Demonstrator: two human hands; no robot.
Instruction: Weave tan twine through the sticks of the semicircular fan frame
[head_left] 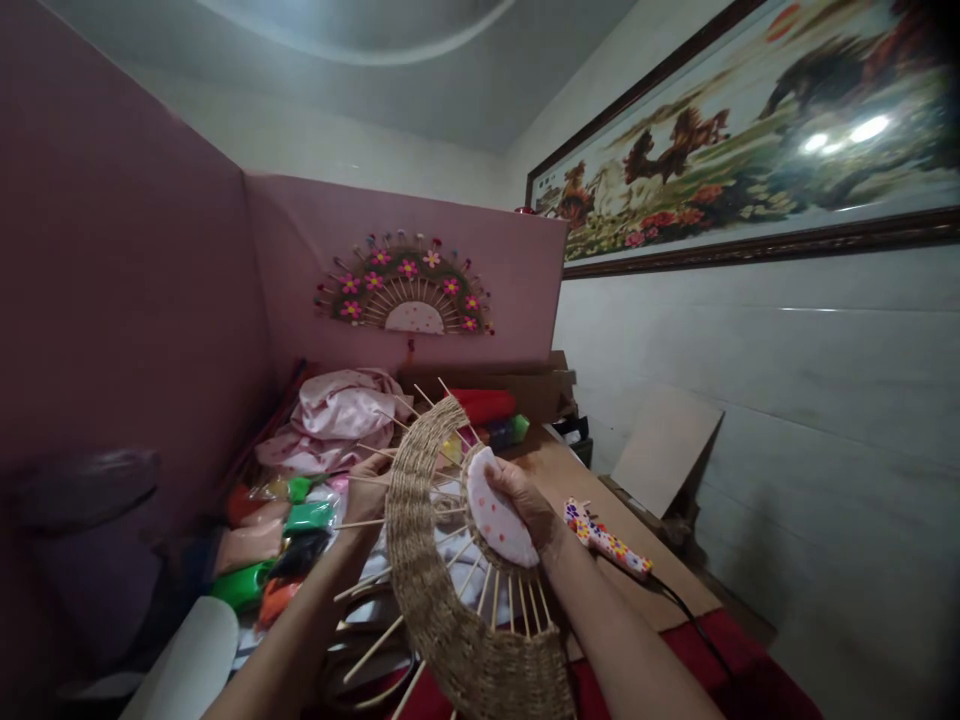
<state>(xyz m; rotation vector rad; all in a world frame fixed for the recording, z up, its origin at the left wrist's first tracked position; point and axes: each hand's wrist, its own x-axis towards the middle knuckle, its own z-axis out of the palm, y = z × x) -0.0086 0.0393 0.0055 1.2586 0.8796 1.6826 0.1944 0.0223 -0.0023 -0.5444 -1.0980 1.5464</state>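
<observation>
Between my two hands is a woven fan with thin wooden sticks poking out past its braided straw band. It is held tilted, its curved side to the left. My left hand is closed on the band's left edge, its fingers partly hidden behind the weave and sticks. My right hand grips the half-round padded centre piece, white with pinkish spots, thumb on its face. A flower-patterned glue gun with a black cord lies just right of my right hand, apart from it.
Several bags of coloured material lie at the left, below a crumpled pink cloth. A decorated fan hangs on the pink panel ahead. Cardboard covers the table's right side, over red cloth. Dark loops show under the fan.
</observation>
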